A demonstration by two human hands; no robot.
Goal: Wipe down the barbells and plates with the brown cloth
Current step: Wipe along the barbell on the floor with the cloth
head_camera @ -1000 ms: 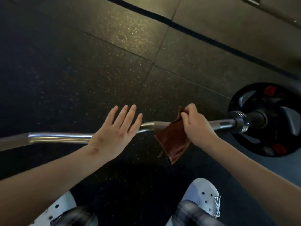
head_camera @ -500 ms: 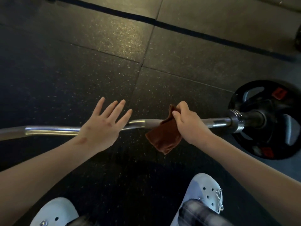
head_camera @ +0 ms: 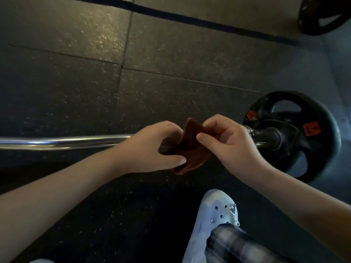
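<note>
Wearer's dress: white perforated clog [head_camera: 216, 215] with small metal charms [head_camera: 233, 208], dark plaid trouser leg [head_camera: 237, 245], bare forearms [head_camera: 57, 196].

One barbell [head_camera: 66, 142] lies on the floor, with two black plates in view: one plate [head_camera: 303, 154] on its right end and a second plate [head_camera: 319, 21] at the floor's far right corner. One brown cloth [head_camera: 191, 143] is pinched between two hands, the left hand [head_camera: 150, 149] and the right hand [head_camera: 231, 145]. One white clog [head_camera: 214, 215] shows fully.

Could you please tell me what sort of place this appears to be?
Most likely a gym's weight area: there is a chrome barbell with a black weight plate on its end, speckled rubber floor tiles beneath, and a second plate farther off.
</note>
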